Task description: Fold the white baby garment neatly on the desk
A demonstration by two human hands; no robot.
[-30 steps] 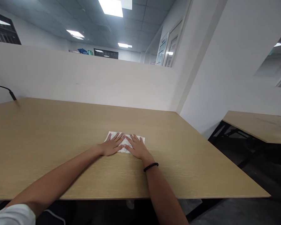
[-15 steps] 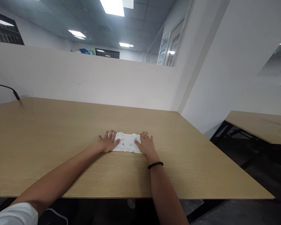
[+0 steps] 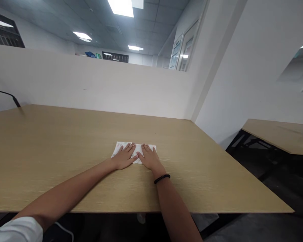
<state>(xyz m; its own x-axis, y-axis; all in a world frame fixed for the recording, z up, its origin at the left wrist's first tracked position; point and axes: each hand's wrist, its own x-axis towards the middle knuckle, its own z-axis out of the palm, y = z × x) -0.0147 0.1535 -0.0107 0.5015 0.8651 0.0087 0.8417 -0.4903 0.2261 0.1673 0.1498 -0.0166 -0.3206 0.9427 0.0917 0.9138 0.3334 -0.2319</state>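
Observation:
A small folded white garment [image 3: 139, 160] with a faint print lies flat on the wooden table [image 3: 202, 168]. My left hand [image 3: 125, 157] rests palm down on its left half, fingers spread. On the right half lies my right hand [image 3: 148, 157], also flat with fingers apart. The two thumbs nearly meet over the middle of the cloth. Both hands cover much of it, and its corners show at the outer sides. A black bead bracelet [image 3: 162, 178] circles my right wrist.
A white partition [image 3: 111, 89] rises behind the table, and a white wall [image 3: 242, 77] stands to the right. A thin black cable [image 3: 15, 100] hangs at the far left. Another wooden table [image 3: 277, 134] is off to the right.
Both hands have slid inward from the garment's outer ends toward its middle, staying flat. The cloth's ends are now uncovered, while its neckline is covered.

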